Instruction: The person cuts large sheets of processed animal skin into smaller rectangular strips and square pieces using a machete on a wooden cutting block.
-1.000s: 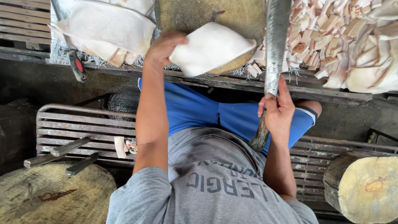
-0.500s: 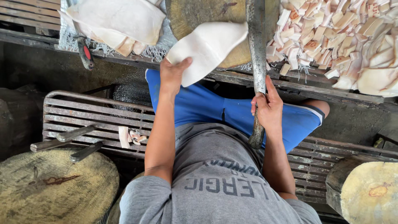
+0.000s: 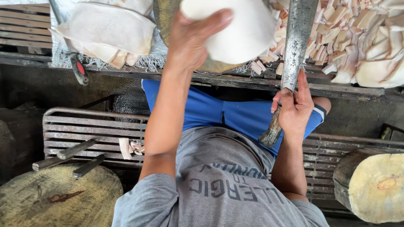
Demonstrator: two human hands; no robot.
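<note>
Your left hand [image 3: 195,35] was cupped over the near edge of the white slab [image 3: 237,27], fingers and thumb pressed against its surface and holding it on the round chopping block [image 3: 219,66]. The slab lay at the top of the view, directly ahead of your left forearm and to the left of the blade.

Your right hand [image 3: 294,109] was closed around the wooden handle of the long cleaver [image 3: 296,46], index finger extended along the steel. The cleaver's long axis ran almost straight away from you, blade forward, handle toward your lap. The blade stood just beside the slab's right edge; whether it touched could not be determined.

Your left hand was the nearer to the slab. Cut pale strips [image 3: 357,38] lay heaped right of the blade.
</note>
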